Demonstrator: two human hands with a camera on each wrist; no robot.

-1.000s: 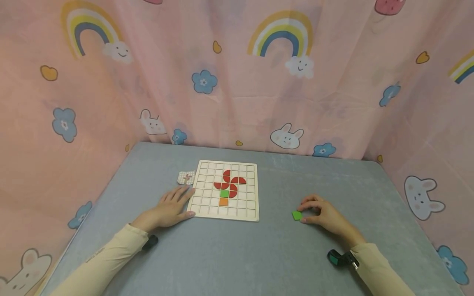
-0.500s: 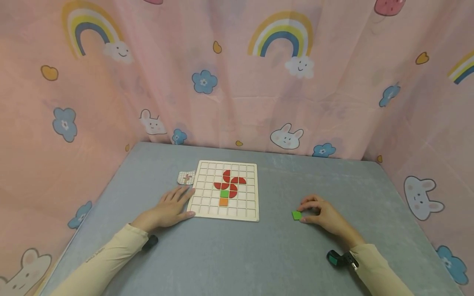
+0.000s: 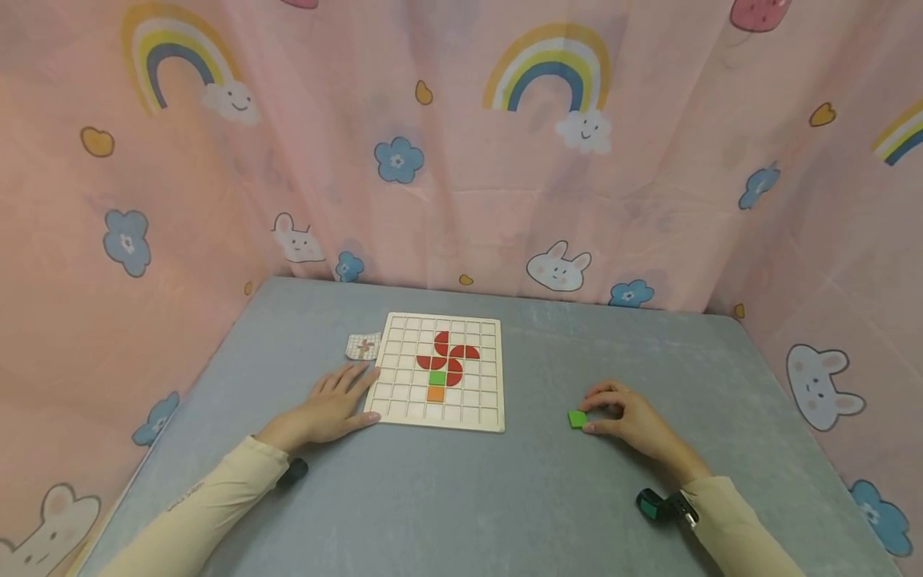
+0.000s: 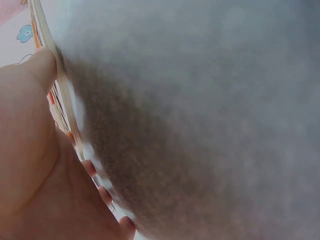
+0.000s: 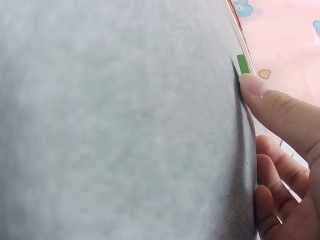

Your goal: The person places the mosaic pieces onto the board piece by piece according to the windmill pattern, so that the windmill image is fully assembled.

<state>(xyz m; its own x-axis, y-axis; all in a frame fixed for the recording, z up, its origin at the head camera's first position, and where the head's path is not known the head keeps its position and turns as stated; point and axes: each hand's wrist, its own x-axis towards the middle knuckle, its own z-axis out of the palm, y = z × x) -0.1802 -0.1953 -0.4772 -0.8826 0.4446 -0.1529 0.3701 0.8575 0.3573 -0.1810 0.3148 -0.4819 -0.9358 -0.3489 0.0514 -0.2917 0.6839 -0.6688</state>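
A pale wooden grid board [image 3: 404, 401] lies on the table, bearing several red quarter-circle pieces [image 3: 456, 372] in a pinwheel, a green square [image 3: 437, 377] and an orange square [image 3: 436, 393] below them. My left hand [image 3: 328, 409] rests at the board's left edge, fingers spread; thumb and fingertips touch the rim, as the left wrist view also shows. To the right of the board, my right hand [image 3: 630, 421] pinches a green square tile [image 3: 577, 419] between thumb and fingers at the table surface. In the right wrist view the green tile [image 5: 242, 64] sticks out past the thumb.
A small pattern card [image 3: 364, 346] with a pinwheel picture lies against the board's upper left edge. The grey table [image 3: 433, 497] meets a pink printed curtain [image 3: 461, 192] at the back and sides. A dark wrist camera [image 3: 652, 505] hangs at the right wrist.
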